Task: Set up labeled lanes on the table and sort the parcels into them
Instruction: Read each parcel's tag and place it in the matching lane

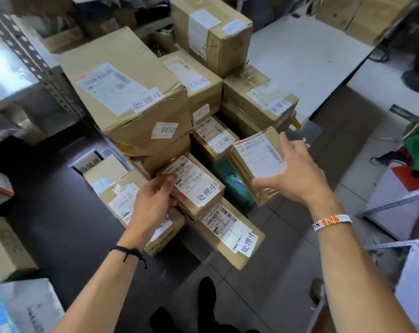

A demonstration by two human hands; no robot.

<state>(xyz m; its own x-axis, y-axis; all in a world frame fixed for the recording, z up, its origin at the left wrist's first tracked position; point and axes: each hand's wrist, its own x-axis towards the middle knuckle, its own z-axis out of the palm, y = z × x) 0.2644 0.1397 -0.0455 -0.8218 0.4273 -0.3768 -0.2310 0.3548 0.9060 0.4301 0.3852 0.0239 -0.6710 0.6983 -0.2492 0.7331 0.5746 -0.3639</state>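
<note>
A parcel (259,162) is gripped in the right hand (297,174), a box (196,186) beside it is pinched by the left hand (153,200), and the stack (141,131) beyond could be toppled by 1 hasty tug.

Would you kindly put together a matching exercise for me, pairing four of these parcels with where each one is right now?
Things
1. box with the 0450 sticker
2. flat parcel
3. green package
4. small labelled parcel

Places
a. low in the gap between the cardboard boxes
b. gripped by the right hand
c. on top of the left stack
d. held at its edge by the left hand

Pairs: 1-c, 2-b, 3-a, 4-d
</note>
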